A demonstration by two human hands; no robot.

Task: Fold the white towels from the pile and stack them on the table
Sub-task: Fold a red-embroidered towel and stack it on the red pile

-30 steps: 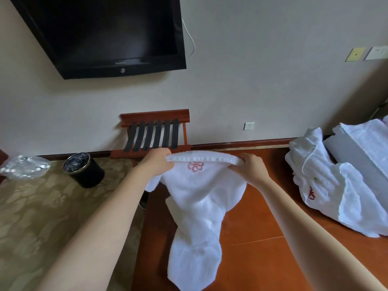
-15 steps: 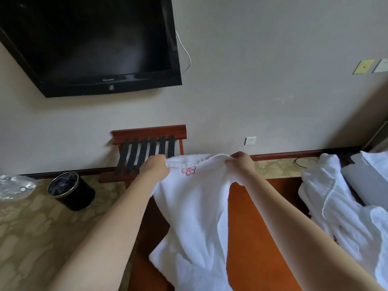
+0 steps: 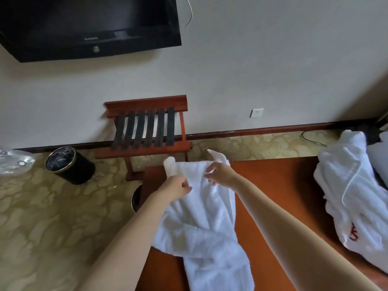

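a white towel [image 3: 201,217] lies rumpled lengthwise on the red-brown wooden table [image 3: 283,185], its far edge lifted with two corners poking up. the pile of white towels [image 3: 352,196] sits heaped at the table's right end, red embroidery showing.

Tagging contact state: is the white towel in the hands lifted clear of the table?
No, the white towel, gripped by the left hand and right hand, lies draped across the wooden table.

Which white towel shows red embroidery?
The crumpled white terry towel pile on the right; the long white towel gripped by the left hand and right hand shows plain white only.
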